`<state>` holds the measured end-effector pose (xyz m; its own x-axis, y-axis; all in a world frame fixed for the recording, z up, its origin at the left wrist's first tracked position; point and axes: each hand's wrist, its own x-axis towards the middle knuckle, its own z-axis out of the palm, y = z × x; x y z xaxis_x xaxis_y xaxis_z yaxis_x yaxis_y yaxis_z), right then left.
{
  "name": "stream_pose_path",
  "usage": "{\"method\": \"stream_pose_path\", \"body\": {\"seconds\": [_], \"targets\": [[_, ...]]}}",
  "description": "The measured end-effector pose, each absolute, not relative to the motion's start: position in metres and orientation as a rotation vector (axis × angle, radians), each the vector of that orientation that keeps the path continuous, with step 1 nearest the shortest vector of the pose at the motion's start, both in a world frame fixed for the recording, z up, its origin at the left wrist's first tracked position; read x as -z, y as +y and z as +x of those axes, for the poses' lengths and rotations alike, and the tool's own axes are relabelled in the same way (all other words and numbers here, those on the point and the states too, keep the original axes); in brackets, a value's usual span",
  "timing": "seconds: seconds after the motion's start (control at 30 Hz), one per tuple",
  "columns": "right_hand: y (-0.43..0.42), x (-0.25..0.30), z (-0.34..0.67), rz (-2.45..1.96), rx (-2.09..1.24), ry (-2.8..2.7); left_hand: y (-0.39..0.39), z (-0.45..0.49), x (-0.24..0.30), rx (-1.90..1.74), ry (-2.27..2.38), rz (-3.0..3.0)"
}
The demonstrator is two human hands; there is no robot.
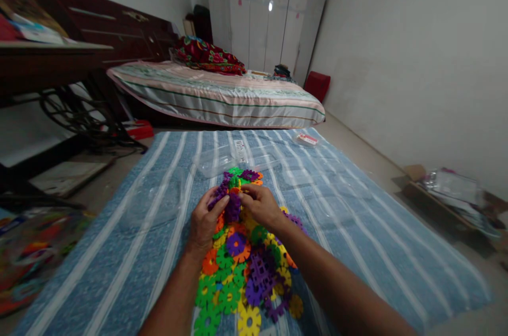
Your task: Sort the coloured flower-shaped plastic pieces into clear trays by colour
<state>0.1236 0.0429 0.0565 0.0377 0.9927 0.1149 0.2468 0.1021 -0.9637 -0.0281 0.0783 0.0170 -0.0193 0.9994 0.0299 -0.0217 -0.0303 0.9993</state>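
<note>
Above a pile of loose plastic snowflake building discs (229, 296), my two hands meet on a built-up piece of interlocking discs (233, 210) in purple, green and orange. My left hand (204, 219) is closed on its left side, the thumb against the purple part. From the right, my right hand (260, 205) pinches the same piece near its orange and yellow part; its fingertips are partly hidden. Flower-shaped green, yellow, orange and purple discs lie below and between my forearms. A purple lattice of joined discs (262, 275) rests on the right of the pile.
Clear plastic trays (216, 160) lie on the striped blue cloth (166, 182), with a small red-and-white labelled pack (307, 139) at the far edge. Beyond stands a bed (238, 98). A sewing machine table (51, 53) is at left, a cardboard box (448, 203) on the floor at right.
</note>
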Motion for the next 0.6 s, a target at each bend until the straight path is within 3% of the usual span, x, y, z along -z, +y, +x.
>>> {"method": "stream_pose_path", "body": {"seconds": [0.4,0.6], "targets": [[-0.027,-0.053,0.158,-1.480,-0.528,-1.455,0.081,-0.035,-0.018,-1.283,1.344,1.271],[-0.092,-0.031,0.196,-1.676,-0.664,-1.146,0.086,-0.042,-0.016,-1.202,1.524,1.444]]}}
